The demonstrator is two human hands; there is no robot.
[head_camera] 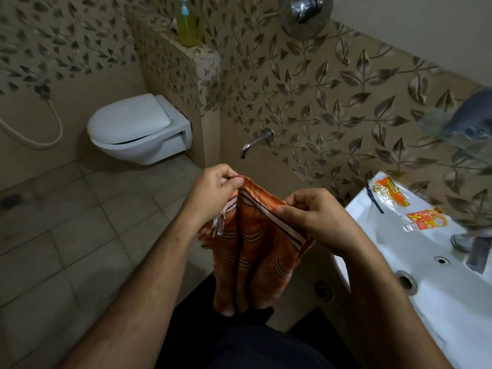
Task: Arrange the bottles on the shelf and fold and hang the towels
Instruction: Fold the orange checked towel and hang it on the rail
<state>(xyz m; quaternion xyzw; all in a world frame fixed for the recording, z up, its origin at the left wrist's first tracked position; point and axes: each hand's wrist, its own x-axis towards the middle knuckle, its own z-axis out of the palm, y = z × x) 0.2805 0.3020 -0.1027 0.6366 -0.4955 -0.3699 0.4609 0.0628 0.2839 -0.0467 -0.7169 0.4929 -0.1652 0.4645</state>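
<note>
An orange towel [253, 251] with white and dark stripes and a fringed end hangs in folds in front of me. My left hand [213, 190] pinches its upper left corner. My right hand [311, 211] grips the striped top edge on the right. The towel's lower part droops toward my legs. A yellow-green pump bottle [187, 27] with a blue top stands on the ledge of the half wall at the back. A glass shelf [458, 134] juts from the wall at the right, with a dark item on it.
A white sink [431, 265] sits at the right, with an orange sachet [390, 194] and an orange tube [426, 221] on its rim. A wall tap [255, 142] is straight ahead. A white toilet [138, 129] hangs at the back left above the tiled floor [66, 235].
</note>
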